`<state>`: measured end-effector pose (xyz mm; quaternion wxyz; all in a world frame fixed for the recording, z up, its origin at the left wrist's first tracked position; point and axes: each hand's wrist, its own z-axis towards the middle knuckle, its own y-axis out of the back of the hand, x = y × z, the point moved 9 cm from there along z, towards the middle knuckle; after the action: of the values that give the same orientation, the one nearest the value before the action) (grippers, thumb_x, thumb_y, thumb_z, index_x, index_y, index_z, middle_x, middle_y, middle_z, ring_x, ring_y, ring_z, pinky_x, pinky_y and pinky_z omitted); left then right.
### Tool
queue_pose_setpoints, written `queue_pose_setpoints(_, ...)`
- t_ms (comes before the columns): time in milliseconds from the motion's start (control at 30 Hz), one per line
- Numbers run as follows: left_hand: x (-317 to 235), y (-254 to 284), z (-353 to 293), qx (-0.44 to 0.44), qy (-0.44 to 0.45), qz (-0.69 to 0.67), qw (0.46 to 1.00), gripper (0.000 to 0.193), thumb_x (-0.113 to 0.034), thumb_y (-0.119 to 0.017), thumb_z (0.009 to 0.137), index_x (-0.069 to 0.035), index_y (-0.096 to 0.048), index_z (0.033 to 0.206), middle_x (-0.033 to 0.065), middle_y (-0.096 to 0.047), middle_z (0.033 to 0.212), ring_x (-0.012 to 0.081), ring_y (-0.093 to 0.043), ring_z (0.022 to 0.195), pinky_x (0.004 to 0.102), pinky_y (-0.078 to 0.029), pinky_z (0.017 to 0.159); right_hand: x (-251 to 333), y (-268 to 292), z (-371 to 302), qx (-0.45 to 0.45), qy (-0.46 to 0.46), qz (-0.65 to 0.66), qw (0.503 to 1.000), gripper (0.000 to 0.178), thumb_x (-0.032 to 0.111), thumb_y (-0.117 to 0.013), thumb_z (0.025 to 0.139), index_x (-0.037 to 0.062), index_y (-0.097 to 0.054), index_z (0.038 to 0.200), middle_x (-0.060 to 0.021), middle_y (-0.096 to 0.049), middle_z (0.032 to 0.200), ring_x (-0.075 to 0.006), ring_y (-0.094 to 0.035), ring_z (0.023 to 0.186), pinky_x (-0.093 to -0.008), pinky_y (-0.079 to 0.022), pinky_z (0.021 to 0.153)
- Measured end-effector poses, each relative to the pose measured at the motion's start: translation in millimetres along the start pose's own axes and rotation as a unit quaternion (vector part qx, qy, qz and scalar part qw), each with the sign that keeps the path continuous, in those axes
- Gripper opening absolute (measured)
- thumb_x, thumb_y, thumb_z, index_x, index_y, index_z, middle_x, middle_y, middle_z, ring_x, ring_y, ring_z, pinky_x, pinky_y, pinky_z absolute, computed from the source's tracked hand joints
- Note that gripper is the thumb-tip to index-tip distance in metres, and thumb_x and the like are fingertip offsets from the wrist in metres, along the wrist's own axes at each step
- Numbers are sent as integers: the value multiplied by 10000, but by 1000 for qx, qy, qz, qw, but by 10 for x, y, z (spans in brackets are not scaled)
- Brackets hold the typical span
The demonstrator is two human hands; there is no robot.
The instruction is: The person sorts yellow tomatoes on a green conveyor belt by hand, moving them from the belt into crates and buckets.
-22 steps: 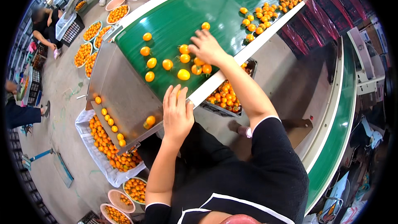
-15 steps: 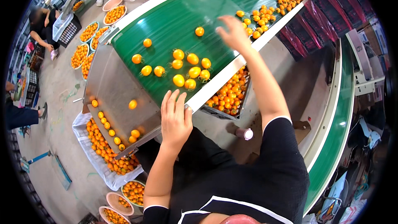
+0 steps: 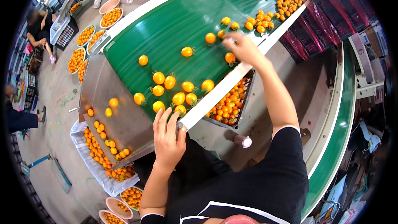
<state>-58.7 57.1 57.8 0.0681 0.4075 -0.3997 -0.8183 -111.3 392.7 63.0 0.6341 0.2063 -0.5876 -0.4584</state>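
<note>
Orange-yellow cherry tomatoes [image 3: 169, 82], some with green stems, lie scattered on a green conveyor belt [image 3: 137, 37]. My left hand [image 3: 169, 143] rests at the belt's near corner, fingers spread and open, fingertips beside the white side rail [image 3: 215, 101] and close to the nearest tomatoes. Over the belt, just past the rail, my right hand [image 3: 245, 50] is among loose tomatoes. Motion smears its fingers, so whether it holds one is unclear. At the belt's left end a metal chute [image 3: 120, 118] carries several tomatoes down to a lined crate [image 3: 76, 130] of tomatoes.
Under the rail stands a dark crate [image 3: 244, 112] of tomatoes, with a pinkish bottle-like cylinder [image 3: 246, 142] nearby. Bowls of tomatoes [image 3: 76, 60] sit on the floor at left. Stacked crates with pink wrapping [image 3: 306, 33] rise at right. A person [image 3: 38, 23] sits at far left.
The tomatoes on the belt have shifted left and nearer, with more sliding down the chute. My right hand has moved slightly right and down. The whole view has shifted a little.
</note>
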Motion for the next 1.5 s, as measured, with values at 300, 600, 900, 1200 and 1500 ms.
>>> queue_pose_setpoints(300,2,-59,55,26,19,10,999,465,-99,-685,776,24,-561,1207,227,-485,1313,455,-404,1273,517,-339,1071,-2194,702,506,-134,-297,-271,906,648,559,-479,900,275,-371,1473,-190,-266,1550,-389,-233,1432,-565,-190,1135)
queue_pose_setpoints(600,-37,-82,67,46,20,48,998,487,-115,-690,778,15,-553,1226,219,-472,1336,457,-370,1305,541,-308,1088,-463,-52,-37,85,-125,73,986,445,319,-524,958,93,-538,1341,-243,-604,1219,-398,-536,1171,-446,-411,997)
queue_pose_setpoints(900,-50,12,32,-21,-16,33,999,429,-142,-683,764,-4,-597,1162,196,-526,1281,412,-416,1292,534,-307,1099,-263,-56,-439,56,-41,-183,981,443,251,-562,924,50,-531,1318,-198,-567,1282,-382,-516,1195,-457,-374,1036)
queue_pose_setpoints(1200,20,108,-171,-106,-44,-57,992,335,-156,-670,779,-3,-613,1071,166,-573,1174,346,-500,1189,463,-380,1063,227,-309,-815,67,-87,33,993,428,105,-542,941,4,-501,1354,-199,-572,1284,-294,-566,1147,-357,-433,957)
queue_pose_setpoints(1500,97,214,-357,-152,-57,-106,981,289,-86,-636,783,11,-614,1055,166,-592,1124,343,-528,1129,463,-413,1002,1181,-797,-927,100,49,65,992,348,66,-566,919,-12,-576,1258,-178,-622,1225,-282,-581,1157,-365,-415,1004)
